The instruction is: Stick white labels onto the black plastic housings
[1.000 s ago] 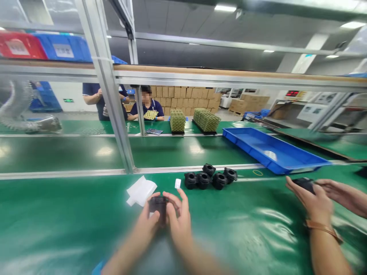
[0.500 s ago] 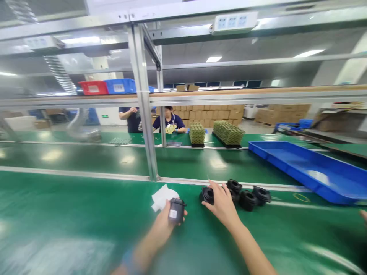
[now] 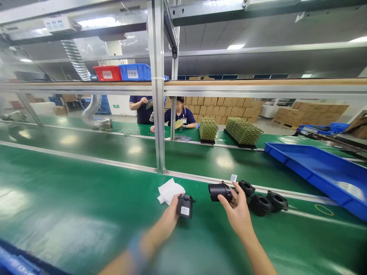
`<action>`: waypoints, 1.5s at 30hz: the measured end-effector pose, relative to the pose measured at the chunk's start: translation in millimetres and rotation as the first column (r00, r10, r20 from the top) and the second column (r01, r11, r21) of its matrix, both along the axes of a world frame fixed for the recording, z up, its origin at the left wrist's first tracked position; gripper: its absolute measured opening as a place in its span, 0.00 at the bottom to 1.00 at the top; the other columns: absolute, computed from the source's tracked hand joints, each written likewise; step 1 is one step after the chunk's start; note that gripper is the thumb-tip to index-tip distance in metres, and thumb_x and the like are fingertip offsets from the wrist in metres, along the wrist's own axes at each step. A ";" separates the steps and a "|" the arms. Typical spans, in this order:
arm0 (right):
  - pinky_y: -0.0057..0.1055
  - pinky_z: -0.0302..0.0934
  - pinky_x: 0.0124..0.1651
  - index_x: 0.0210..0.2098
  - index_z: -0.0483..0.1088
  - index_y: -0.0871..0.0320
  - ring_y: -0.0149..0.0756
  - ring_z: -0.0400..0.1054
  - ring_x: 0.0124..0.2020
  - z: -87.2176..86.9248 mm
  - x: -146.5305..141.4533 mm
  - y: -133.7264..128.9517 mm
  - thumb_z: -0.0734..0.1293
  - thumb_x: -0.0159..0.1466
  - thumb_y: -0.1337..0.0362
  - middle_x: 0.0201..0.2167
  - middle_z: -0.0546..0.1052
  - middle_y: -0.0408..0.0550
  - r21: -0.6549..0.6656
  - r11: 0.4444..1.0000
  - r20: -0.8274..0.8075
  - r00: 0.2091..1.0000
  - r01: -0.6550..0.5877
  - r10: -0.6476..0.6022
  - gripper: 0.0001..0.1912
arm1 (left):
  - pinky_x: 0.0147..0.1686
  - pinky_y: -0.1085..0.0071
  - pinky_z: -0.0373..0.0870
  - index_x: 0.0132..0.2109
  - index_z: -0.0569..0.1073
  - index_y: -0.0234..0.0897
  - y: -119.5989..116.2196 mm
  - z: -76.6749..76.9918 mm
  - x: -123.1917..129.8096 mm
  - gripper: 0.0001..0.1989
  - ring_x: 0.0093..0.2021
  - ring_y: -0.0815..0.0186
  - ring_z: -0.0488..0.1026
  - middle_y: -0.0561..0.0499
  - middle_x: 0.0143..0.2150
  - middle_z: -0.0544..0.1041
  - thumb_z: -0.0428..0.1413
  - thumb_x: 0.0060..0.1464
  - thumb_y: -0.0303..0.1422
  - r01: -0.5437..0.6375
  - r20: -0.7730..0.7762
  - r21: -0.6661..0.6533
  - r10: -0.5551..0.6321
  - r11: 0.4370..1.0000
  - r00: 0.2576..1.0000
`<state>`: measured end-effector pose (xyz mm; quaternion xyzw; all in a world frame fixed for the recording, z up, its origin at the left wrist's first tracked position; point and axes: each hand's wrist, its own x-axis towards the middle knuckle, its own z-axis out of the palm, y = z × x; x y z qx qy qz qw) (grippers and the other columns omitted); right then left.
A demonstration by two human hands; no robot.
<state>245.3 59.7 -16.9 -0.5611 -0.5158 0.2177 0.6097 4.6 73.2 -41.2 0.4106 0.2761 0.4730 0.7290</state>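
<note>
Your left hand (image 3: 169,217) is clenched around a black labelled housing (image 3: 185,206) at 12 o'clock, just before a white tissue (image 3: 170,191). Your right hand (image 3: 237,214) grasps a black moulded sleeve (image 3: 220,191) at 1 o'clock, near more black sleeves (image 3: 268,202) at 2 o'clock on the green conveyor belt (image 3: 71,183)

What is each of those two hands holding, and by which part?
The left hand holds a black labelled cylindrical part by its side; the right hand holds a black open-ended cylinder by its end nearest the fingers.
</note>
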 end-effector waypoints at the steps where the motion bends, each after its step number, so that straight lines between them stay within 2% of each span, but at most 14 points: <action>1: 0.57 0.61 0.57 0.66 0.48 0.56 0.57 0.67 0.56 -0.5 -0.6 -0.5 0.69 0.60 0.44 0.58 0.67 0.67 -0.002 1.000 -0.022 1.000 -0.004 0.004 0.44 | 0.58 0.58 0.61 0.60 0.66 0.40 -0.5 -0.6 -0.8 0.32 0.54 0.55 0.69 0.43 0.56 0.72 0.46 0.60 0.57 0.005 -0.029 0.027 -0.005 1.000 1.000; 6: 0.54 0.58 0.60 0.65 0.47 0.54 0.54 0.64 0.59 3.7 -8.2 -6.7 0.69 0.62 0.48 0.59 0.67 0.64 0.050 0.998 -0.039 0.999 -0.028 0.030 0.41 | 0.60 0.55 0.57 0.58 0.66 0.41 -2.5 1.1 -6.1 0.31 0.56 0.52 0.66 0.45 0.55 0.70 0.66 0.47 0.35 0.043 -0.261 0.235 0.020 0.971 0.965; 9: 0.52 0.54 0.63 0.65 0.47 0.53 0.50 0.61 0.61 8.8 -14.3 -12.2 0.71 0.61 0.53 0.60 0.66 0.60 0.112 0.992 0.024 0.998 -0.062 0.059 0.41 | 0.63 0.54 0.51 0.54 0.68 0.40 -2.1 3.1 -6.7 0.31 0.58 0.50 0.63 0.45 0.53 0.70 0.64 0.40 0.22 0.060 -0.386 0.356 0.088 0.933 0.918; 14: 0.49 0.50 0.65 0.66 0.48 0.51 0.48 0.60 0.61 16.2 -22.5 -24.5 0.72 0.61 0.60 0.59 0.67 0.55 0.143 0.979 0.158 0.979 -0.148 0.126 0.41 | 0.64 0.50 0.49 0.57 0.66 0.40 -4.8 6.8 -7.7 0.34 0.61 0.48 0.60 0.43 0.57 0.68 0.59 0.40 0.22 0.086 -0.529 0.459 0.194 0.884 0.826; 16: 0.48 0.51 0.64 0.67 0.47 0.50 0.48 0.61 0.60 18.7 -25.3 -29.8 0.72 0.61 0.61 0.59 0.67 0.54 0.116 0.973 0.178 0.968 -0.201 0.179 0.41 | 0.64 0.48 0.49 0.59 0.65 0.40 -9.2 11.8 -9.5 0.34 0.62 0.47 0.58 0.41 0.59 0.65 0.60 0.43 0.26 0.065 -0.577 0.543 0.316 0.837 0.753; 19: 0.45 0.55 0.62 0.67 0.45 0.50 0.48 0.63 0.59 22.5 -30.3 -35.5 0.73 0.61 0.56 0.58 0.69 0.54 0.071 0.941 -0.029 0.942 -0.332 0.335 0.44 | 0.57 0.50 0.60 0.58 0.65 0.39 -17.5 22.0 -13.0 0.26 0.56 0.50 0.64 0.41 0.54 0.67 0.57 0.51 0.32 0.027 -0.530 0.727 0.536 0.686 0.657; 21: 0.42 0.60 0.57 0.66 0.49 0.50 0.48 0.67 0.55 24.9 -34.8 -37.1 0.72 0.61 0.49 0.55 0.73 0.54 0.055 0.912 -0.335 0.853 -0.407 0.400 0.42 | 0.51 0.55 0.65 0.55 0.66 0.38 -22.2 27.5 -14.5 0.20 0.49 0.54 0.68 0.42 0.50 0.69 0.55 0.55 0.33 -0.024 -0.449 0.774 0.575 0.633 0.684; 24: 0.36 0.67 0.43 0.58 0.65 0.57 0.45 0.74 0.42 27.9 -42.9 -37.2 0.67 0.64 0.43 0.46 0.78 0.55 0.016 0.867 -0.686 0.625 -0.498 0.371 0.31 | 0.47 0.60 0.67 0.50 0.68 0.37 -27.7 31.3 -12.2 0.14 0.43 0.58 0.71 0.44 0.43 0.72 0.53 0.59 0.36 -0.060 -0.407 0.648 0.412 0.759 0.815; 26: 0.33 0.67 0.36 0.50 0.71 0.62 0.41 0.74 0.34 29.0 -48.7 -37.4 0.65 0.65 0.43 0.41 0.79 0.56 0.002 0.836 -0.753 0.549 -0.549 0.362 0.29 | 0.41 0.63 0.70 0.45 0.70 0.36 -32.1 32.4 -6.5 0.14 0.37 0.60 0.74 0.45 0.38 0.74 0.53 0.60 0.42 0.001 -0.338 0.417 0.154 0.909 0.928; 28: 0.34 0.67 0.39 0.51 0.71 0.62 0.41 0.75 0.35 29.4 -53.5 -38.6 0.65 0.65 0.43 0.42 0.79 0.57 0.008 0.825 -0.758 0.535 -0.565 0.374 0.28 | 0.33 0.67 0.70 0.42 0.70 0.33 -37.7 34.6 1.2 0.20 0.32 0.61 0.76 0.44 0.35 0.76 0.52 0.59 0.48 0.132 -0.151 0.098 -0.116 0.986 0.982; 30: 0.36 0.66 0.46 0.56 0.67 0.58 0.44 0.74 0.43 29.6 -56.0 -40.6 0.65 0.65 0.43 0.45 0.79 0.55 0.012 0.824 -0.738 0.551 -0.566 0.390 0.29 | 0.32 0.68 0.71 0.41 0.71 0.30 -43.4 38.5 8.1 0.25 0.32 0.59 0.78 0.39 0.35 0.78 0.51 0.59 0.52 0.279 0.055 -0.159 -0.274 0.947 0.960; 33: 0.39 0.62 0.52 0.63 0.59 0.55 0.47 0.71 0.49 30.1 -54.3 -44.0 0.66 0.64 0.42 0.48 0.77 0.54 -0.065 0.811 -0.569 0.689 -0.581 0.449 0.35 | 0.37 0.65 0.73 0.47 0.73 0.24 -48.2 43.9 11.7 0.32 0.36 0.55 0.79 0.34 0.40 0.78 0.48 0.60 0.54 0.404 0.201 -0.307 -0.356 0.862 0.913; 37: 0.42 0.58 0.53 0.66 0.54 0.55 0.49 0.69 0.48 29.1 -49.1 -45.8 0.66 0.63 0.41 0.46 0.76 0.52 -0.238 0.803 -0.222 0.835 -0.547 0.504 0.40 | 0.40 0.65 0.74 0.52 0.72 0.25 -47.7 44.1 6.5 0.25 0.37 0.56 0.80 0.37 0.42 0.79 0.51 0.63 0.46 0.396 0.243 -0.366 -0.324 0.842 0.914; 45: 0.39 0.58 0.50 0.65 0.54 0.52 0.44 0.69 0.42 20.9 -54.1 -45.2 0.65 0.64 0.46 0.39 0.75 0.45 -0.296 0.835 0.086 0.857 -0.465 0.508 0.35 | 0.42 0.62 0.74 0.50 0.74 0.25 -50.6 39.2 2.1 0.20 0.41 0.53 0.79 0.36 0.42 0.79 0.59 0.58 0.39 0.307 0.115 -0.322 -0.285 0.895 0.952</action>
